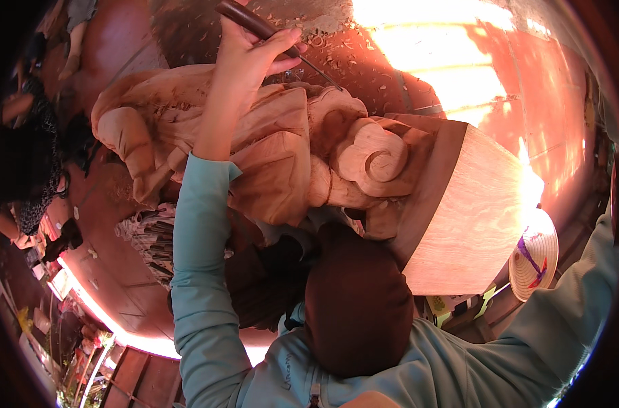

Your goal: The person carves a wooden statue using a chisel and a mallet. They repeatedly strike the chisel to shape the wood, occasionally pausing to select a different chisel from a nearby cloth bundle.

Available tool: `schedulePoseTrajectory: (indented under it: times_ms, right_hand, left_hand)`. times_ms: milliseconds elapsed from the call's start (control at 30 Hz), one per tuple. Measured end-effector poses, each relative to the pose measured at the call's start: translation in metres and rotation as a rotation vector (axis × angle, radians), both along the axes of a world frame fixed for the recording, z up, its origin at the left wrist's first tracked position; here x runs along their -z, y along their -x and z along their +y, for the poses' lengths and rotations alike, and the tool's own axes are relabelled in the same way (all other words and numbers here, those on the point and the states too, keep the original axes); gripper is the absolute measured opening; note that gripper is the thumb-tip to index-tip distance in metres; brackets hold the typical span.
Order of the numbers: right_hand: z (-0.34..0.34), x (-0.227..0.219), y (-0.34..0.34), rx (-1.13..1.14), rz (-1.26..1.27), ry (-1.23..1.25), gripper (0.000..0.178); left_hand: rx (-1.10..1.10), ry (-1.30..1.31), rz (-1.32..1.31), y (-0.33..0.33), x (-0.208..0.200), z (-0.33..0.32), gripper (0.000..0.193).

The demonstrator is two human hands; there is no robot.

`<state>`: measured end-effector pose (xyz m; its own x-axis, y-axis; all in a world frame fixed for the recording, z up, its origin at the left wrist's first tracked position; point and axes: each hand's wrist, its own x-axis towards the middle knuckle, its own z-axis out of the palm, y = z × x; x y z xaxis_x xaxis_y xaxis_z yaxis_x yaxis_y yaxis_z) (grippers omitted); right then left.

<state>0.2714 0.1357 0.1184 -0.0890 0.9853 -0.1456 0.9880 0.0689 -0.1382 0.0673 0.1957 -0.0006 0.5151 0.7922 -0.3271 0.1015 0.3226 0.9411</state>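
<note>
My left hand [245,58] grips the dark wooden handle of a carving gouge [255,22] between thumb and fingers. The gouge's thin metal shaft slants down to the right, its tip at the far edge of a carved wooden statue [272,163]. That statue lies on its side, with folded drapery at the left and a curling scroll [377,156] near its base. A broad block base [466,217] of pale wood forms its right end. My right arm [561,306] reaches out to the right, where its hand is out of view.
Several carving tools [150,238] lie on the tiled floor left of the statue. Wood shavings [323,26] are scattered beyond it. A woven hat [535,255] with a purple ribbon rests beside the base. Another person [41,163] sits at the far left. Bright sunlight crosses the floor.
</note>
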Motion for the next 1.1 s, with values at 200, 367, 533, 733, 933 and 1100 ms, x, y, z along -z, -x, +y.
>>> schedulePoseTrajectory:
  times_ms: [200, 367, 533, 733, 933, 1100]
  right_hand:
    - [-0.010, -0.009, -0.002, 0.050, -0.041, 0.007, 0.057]
    - [-0.007, -0.006, -0.003, 0.039, -0.030, 0.004, 0.058]
    - [-0.008, -0.004, -0.005, 0.048, -0.035, 0.006, 0.058]
    - [-0.009, -0.007, -0.006, 0.056, -0.033, 0.001, 0.058]
    - [-0.011, -0.007, -0.009, 0.066, -0.050, -0.002, 0.059]
    - [-0.011, -0.006, -0.007, 0.069, -0.047, 0.002, 0.059]
  left_hand:
    - [0.117, -0.003, -0.021, -0.015, -0.002, 0.006, 0.068]
    - [0.165, 0.009, -0.032, -0.014, 0.001, 0.013, 0.067]
    - [0.209, -0.015, -0.019, -0.017, -0.007, 0.012, 0.067]
    - [0.244, -0.008, -0.014, -0.019, 0.001, 0.018, 0.067]
    - [0.344, -0.005, -0.012, -0.027, 0.006, 0.027, 0.067]
    - [0.375, -0.051, 0.088, -0.036, 0.002, 0.033, 0.070]
